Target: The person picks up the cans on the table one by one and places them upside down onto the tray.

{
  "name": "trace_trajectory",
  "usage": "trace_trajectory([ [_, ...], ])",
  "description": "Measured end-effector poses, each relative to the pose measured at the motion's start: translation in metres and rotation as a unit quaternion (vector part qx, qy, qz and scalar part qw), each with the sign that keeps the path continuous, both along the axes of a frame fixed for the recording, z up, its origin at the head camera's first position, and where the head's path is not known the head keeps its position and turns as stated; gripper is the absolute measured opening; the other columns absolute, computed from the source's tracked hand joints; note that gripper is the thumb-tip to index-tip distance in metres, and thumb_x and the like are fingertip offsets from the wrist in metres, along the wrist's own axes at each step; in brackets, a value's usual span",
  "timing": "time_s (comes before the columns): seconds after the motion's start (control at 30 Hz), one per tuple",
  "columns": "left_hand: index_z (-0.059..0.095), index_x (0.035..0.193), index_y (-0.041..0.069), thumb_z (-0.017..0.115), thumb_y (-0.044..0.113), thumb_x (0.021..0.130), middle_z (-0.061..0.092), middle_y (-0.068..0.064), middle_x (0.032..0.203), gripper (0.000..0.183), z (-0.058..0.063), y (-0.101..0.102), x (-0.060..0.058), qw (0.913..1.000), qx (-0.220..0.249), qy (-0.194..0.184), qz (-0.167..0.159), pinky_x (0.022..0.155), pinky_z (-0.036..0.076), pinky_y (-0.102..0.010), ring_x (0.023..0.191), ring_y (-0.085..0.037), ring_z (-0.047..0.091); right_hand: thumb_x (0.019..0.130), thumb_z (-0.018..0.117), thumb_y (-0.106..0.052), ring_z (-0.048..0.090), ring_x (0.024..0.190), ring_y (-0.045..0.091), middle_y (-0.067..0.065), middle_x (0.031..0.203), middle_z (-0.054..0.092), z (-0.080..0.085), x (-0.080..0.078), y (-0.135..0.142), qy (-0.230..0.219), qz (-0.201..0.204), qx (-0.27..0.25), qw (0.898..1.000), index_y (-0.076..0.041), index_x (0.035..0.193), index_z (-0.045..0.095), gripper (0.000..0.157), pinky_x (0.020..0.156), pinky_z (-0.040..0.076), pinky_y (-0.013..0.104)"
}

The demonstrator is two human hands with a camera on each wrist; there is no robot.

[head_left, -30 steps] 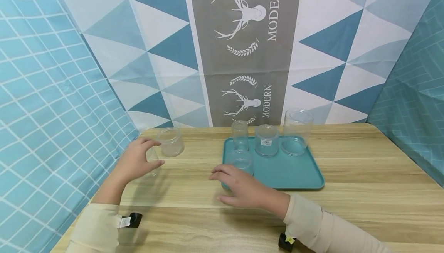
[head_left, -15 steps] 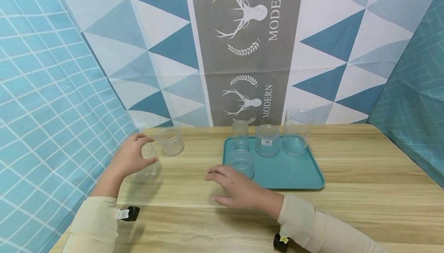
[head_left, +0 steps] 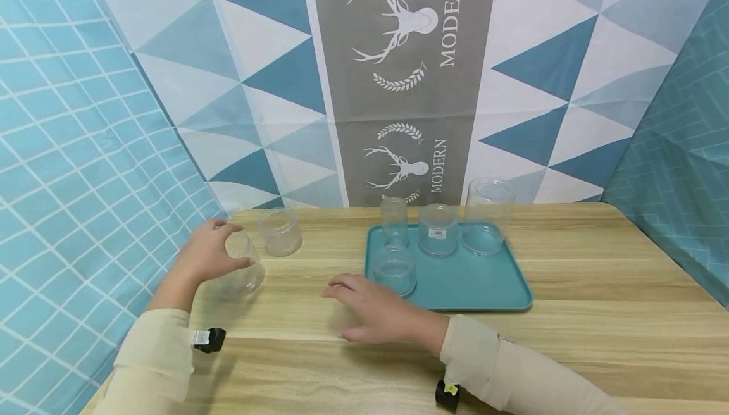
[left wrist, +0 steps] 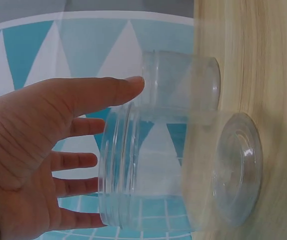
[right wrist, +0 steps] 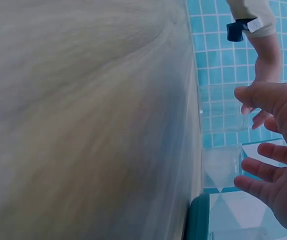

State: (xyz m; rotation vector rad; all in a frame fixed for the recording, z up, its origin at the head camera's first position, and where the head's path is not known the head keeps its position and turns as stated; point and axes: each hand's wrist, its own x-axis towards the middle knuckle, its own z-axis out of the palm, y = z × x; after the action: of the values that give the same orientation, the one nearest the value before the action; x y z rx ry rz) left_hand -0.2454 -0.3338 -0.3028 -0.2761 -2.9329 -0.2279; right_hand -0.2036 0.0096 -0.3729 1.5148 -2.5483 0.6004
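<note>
My left hand is spread around the rim of a clear wide jar standing upright on the table. In the left wrist view, the left thumb reaches past the jar's rim on one side, and the other fingertips end near it; contact is unclear. My right hand hovers over the table in front of the tray's left corner, fingers loosely bent and apart, holding nothing. Behind the left hand's jar stands a second clear jar. The teal tray lies to the right.
On the tray stand a narrow clear jar, a short jar, a jar with a white label and a tall wide jar. Patterned cloth hangs behind the wooden table, with tiled cloth at left.
My left hand has shifted left, showing more of the jar beside it. My right hand has drifted left, away from the tray. The jars on the tray have stayed put.
</note>
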Motion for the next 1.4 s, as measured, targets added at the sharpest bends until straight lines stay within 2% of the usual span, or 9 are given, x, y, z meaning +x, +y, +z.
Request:
trace_trajectory([
  [0.23, 0.047, 0.139, -0.002, 0.077, 0.049, 0.076, 0.029, -0.040, 0.139, 0.086, 0.001, -0.004, -0.006, 0.9991, -0.008, -0.037, 0.018, 0.085, 0.037, -0.075, 0.119, -0.066, 0.030, 0.086, 0.073, -0.033, 0.046, 0.128, 0.024, 0.009, 0.145, 0.042, -0.002, -0.001, -0.014, -0.010, -0.025, 0.003, 1.000, -0.016, 0.146, 0.042, 0.070, 0.097, 0.047, 0.033],
  [0.4, 0.041, 0.143, 0.000, 0.076, 0.051, 0.076, 0.020, -0.042, 0.144, 0.092, 0.003, -0.005, -0.009, 0.9973, -0.009, -0.067, 0.027, 0.085, 0.034, -0.078, 0.124, -0.069, 0.021, 0.084, 0.075, -0.031, 0.046, 0.128, 0.023, 0.008, 0.143, 0.044, -0.004, -0.001, -0.022, -0.071, -0.042, -0.023, 0.996, -0.014, 0.144, 0.044, 0.069, 0.099, 0.045, 0.033],
  [0.53, 0.041, 0.144, -0.001, 0.078, 0.050, 0.074, 0.021, -0.043, 0.143, 0.094, 0.004, -0.006, -0.010, 0.9965, -0.007, -0.079, 0.023, 0.086, 0.033, -0.078, 0.124, -0.070, 0.020, 0.085, 0.075, -0.031, 0.046, 0.128, 0.022, 0.007, 0.141, 0.044, -0.005, -0.002, -0.027, -0.119, -0.053, -0.045, 0.990, -0.011, 0.144, 0.044, 0.070, 0.102, 0.043, 0.033],
  [0.7, 0.042, 0.142, -0.003, 0.078, 0.049, 0.074, 0.027, -0.042, 0.141, 0.094, 0.003, -0.006, -0.011, 0.9956, -0.010, -0.091, 0.018, 0.088, 0.035, -0.075, 0.123, -0.067, 0.026, 0.084, 0.075, -0.032, 0.048, 0.124, 0.018, 0.005, 0.138, 0.046, -0.008, -0.005, -0.031, -0.139, -0.073, -0.062, 0.986, -0.011, 0.144, 0.044, 0.071, 0.100, 0.044, 0.032],
  [0.83, 0.043, 0.141, -0.005, 0.079, 0.045, 0.074, 0.031, -0.042, 0.140, 0.091, 0.002, -0.006, -0.014, 0.9954, -0.013, -0.094, 0.014, 0.090, 0.038, -0.072, 0.122, -0.063, 0.032, 0.083, 0.076, -0.032, 0.050, 0.120, 0.016, 0.005, 0.137, 0.046, -0.009, -0.007, -0.034, -0.164, -0.086, -0.078, 0.980, -0.012, 0.144, 0.046, 0.071, 0.097, 0.045, 0.031],
  [1.1, 0.047, 0.138, -0.004, 0.080, 0.040, 0.074, 0.037, -0.041, 0.136, 0.085, 0.004, -0.004, -0.015, 0.9952, -0.016, -0.096, 0.010, 0.088, 0.039, -0.070, 0.120, -0.061, 0.036, 0.083, 0.077, -0.030, 0.055, 0.115, 0.023, 0.006, 0.136, 0.047, -0.012, -0.010, -0.038, -0.223, -0.103, -0.130, 0.961, -0.013, 0.141, 0.048, 0.068, 0.089, 0.048, 0.028],
  [1.4, 0.051, 0.135, -0.001, 0.081, 0.041, 0.071, 0.043, -0.038, 0.133, 0.082, 0.008, 0.006, -0.011, 0.9974, -0.013, -0.069, -0.017, 0.089, 0.041, -0.068, 0.118, -0.058, 0.041, 0.080, 0.080, -0.035, 0.053, 0.117, 0.027, 0.007, 0.134, 0.048, -0.014, -0.014, -0.041, -0.257, -0.116, -0.176, 0.943, -0.012, 0.139, 0.051, 0.070, 0.090, 0.047, 0.034],
])
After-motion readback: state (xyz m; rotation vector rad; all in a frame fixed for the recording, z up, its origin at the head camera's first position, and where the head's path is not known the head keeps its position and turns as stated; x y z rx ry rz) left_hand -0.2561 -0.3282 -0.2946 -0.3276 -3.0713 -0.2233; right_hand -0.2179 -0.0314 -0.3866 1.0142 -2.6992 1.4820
